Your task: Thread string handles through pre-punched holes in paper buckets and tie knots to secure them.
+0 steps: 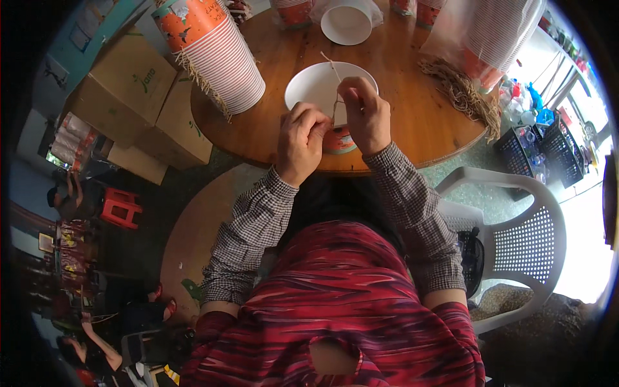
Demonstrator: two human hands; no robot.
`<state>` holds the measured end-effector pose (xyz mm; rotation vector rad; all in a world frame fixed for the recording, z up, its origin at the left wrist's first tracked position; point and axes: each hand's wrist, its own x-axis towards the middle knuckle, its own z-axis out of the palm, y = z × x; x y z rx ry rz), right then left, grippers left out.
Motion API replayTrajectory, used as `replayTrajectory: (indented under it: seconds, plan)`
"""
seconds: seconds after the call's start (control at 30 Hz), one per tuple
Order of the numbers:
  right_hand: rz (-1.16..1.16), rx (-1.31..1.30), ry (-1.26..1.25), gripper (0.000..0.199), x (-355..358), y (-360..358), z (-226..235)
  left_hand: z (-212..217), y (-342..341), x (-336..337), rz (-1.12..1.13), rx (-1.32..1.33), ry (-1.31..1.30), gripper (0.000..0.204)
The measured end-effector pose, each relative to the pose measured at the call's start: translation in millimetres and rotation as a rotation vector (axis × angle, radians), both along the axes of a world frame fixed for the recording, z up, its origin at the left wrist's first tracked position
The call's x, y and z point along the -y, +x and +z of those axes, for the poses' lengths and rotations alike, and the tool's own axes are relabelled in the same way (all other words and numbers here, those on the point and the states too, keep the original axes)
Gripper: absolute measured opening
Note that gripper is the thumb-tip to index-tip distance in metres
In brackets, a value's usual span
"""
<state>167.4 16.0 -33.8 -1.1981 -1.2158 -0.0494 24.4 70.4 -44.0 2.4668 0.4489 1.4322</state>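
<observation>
A round wooden table (pixel 419 132) is filling the upper part of the view. On its left, a tall stack of paper tubs (pixel 222 71) is leaning outward, with beige cords (pixel 206 84) hanging down its side. At the far edge a white tub (pixel 346 26) is lying with its mouth facing the person, and on the right more stacked tubs (pixel 493 42) are standing in clear plastic. A loose bundle of twine (pixel 469 97) is lying beside them, its end reaching the table edge.

Cardboard boxes (pixel 126 97) are sitting to the left of the table, and a red stool (pixel 120 208) is standing beyond them. A grey plastic chair (pixel 556 235) is standing close by the right arm, with dark baskets (pixel 516 155) behind it. At lower left, a co-worker (pixel 106 348) is stretching out an arm.

The open tub (pixel 303 87) is standing at the near table edge, right in front of the person, and both hands are covering part of its rim. The left hand (pixel 302 138) is pinching a string (pixel 330 61) between thumb and forefinger. The right hand (pixel 367 116), just beside it and slightly higher, is also pinching the string, whose free end is sticking up over the tub's mouth.
</observation>
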Motion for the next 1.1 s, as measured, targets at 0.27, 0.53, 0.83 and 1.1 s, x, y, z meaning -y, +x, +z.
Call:
replayTrajectory:
  seconds: [0.27, 0.53, 0.83, 1.1]
  plan:
    - [0.036, 0.151, -0.038, 0.007, 0, 6, -1, 28, 7, -6, -0.259, 0.079, -0.614, 0.026]
    - [0.131, 0.095, -0.048, 0.012, 3, 9, 9, 33, 14, -12, -0.247, 0.022, -0.614, 0.021]
    - [0.091, -0.051, -0.083, 0.018, -4, 3, 28, 37, 13, -1, -0.154, -0.017, -0.3, 0.015]
    - [-0.106, -0.172, 0.256, 0.011, -30, 78, 23, 6, 6, -6, -0.024, -0.042, 0.131, 0.011]
